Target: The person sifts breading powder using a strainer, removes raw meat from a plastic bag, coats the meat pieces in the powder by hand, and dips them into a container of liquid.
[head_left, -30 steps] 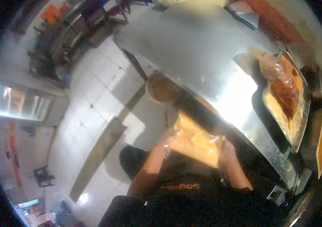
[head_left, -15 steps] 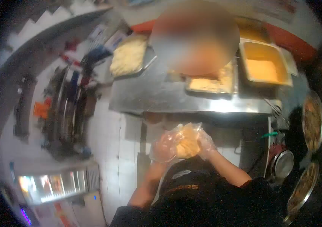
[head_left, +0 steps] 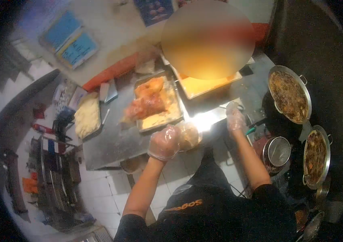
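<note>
My left hand [head_left: 164, 143], in a clear plastic glove, is closed at the side of a pale tan, rounded piece of food [head_left: 189, 136]. It holds the piece just off the table's front edge; part of it is behind my fingers. My right hand [head_left: 234, 117], also gloved, is at the table edge farther right. Its fingers are curled at a tool with a dark looped handle [head_left: 240, 107], whose exact kind is unclear. Beyond my left hand, a metal tray [head_left: 158, 126] holds large orange-red pieces that look like raw meat, over a yellowish layer.
On the steel table [head_left: 115, 150] stand a tray of pale, lumpy food [head_left: 87, 117] and a tub of orange-yellow contents [head_left: 207, 86]. Right of me are two wide pans [head_left: 290, 94] [head_left: 316, 157] and a round strainer [head_left: 277, 151]. White floor tiles [head_left: 99, 185] lie below.
Both hands were together on the tan piece. My right hand has let go and moved right to the looped tool; my left keeps the piece. The view has turned and moved closer to the table.
</note>
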